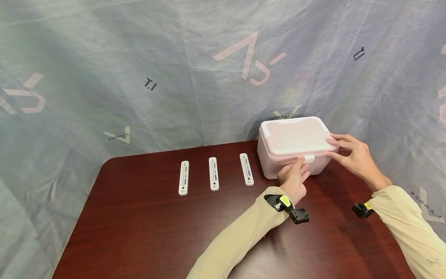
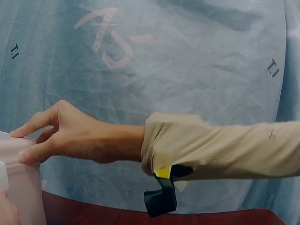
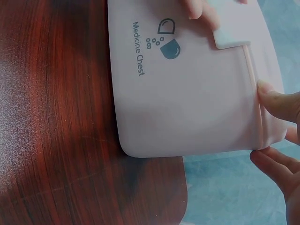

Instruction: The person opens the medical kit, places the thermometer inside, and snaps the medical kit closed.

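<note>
A pale pink medicine chest (image 1: 297, 141), lettered "Medicine Chest" in the right wrist view, stands with its lid down at the back right of the table. At its front, my left hand (image 1: 293, 179) holds the white latch (image 1: 308, 159) between thumb and fingers. The same latch (image 3: 234, 26) shows at the top of the right wrist view, partly covered by left fingertips. My right hand (image 1: 355, 155) grips the lid's right front corner, thumb on the front edge and fingers over the top and side. In the left wrist view, the right hand (image 2: 75, 133) pinches that corner.
Three white thermometers lie to the left of the chest: a left one (image 1: 183, 178), a middle one (image 1: 214, 174) and a right one (image 1: 246, 169). Behind the dark red wooden table (image 1: 146, 232) hangs a grey printed cloth (image 1: 181, 77).
</note>
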### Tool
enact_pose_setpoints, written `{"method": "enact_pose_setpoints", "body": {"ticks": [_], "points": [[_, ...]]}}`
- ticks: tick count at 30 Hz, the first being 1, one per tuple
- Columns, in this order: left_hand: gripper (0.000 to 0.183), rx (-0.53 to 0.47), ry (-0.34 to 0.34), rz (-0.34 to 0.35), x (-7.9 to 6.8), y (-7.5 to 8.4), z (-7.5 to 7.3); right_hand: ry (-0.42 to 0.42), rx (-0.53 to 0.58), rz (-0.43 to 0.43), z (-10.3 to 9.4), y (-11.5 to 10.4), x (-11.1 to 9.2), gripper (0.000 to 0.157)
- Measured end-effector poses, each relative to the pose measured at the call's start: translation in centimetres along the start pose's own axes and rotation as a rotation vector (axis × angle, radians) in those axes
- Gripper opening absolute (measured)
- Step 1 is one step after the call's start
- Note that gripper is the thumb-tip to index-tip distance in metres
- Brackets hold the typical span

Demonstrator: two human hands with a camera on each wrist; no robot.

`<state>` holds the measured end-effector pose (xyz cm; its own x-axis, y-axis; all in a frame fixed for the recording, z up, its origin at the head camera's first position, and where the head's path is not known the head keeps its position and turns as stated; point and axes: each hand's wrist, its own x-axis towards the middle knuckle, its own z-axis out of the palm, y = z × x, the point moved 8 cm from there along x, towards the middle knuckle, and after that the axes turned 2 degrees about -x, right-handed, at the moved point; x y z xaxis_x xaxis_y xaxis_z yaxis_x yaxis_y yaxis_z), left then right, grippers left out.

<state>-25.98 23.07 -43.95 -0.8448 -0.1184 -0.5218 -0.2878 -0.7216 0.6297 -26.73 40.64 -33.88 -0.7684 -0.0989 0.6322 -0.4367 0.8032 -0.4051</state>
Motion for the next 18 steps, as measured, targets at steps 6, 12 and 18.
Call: {"method": "enact_pose_setpoints", "body": {"ticks": [6,12,18], "points": [[0.016,0.013,0.027,-0.008,-0.2,-0.2,0.1,0.000,0.011,-0.009,-0.2,-0.2,0.0,0.050],[0.011,0.007,-0.010,-0.029,-1.2,-0.4,0.9,0.014,0.003,-0.015,-0.6,-0.1,0.2,0.051],[0.019,0.001,-0.030,-0.075,-0.7,-0.4,0.8,-0.016,0.016,0.002,-0.2,0.1,0.1,0.050]]}}
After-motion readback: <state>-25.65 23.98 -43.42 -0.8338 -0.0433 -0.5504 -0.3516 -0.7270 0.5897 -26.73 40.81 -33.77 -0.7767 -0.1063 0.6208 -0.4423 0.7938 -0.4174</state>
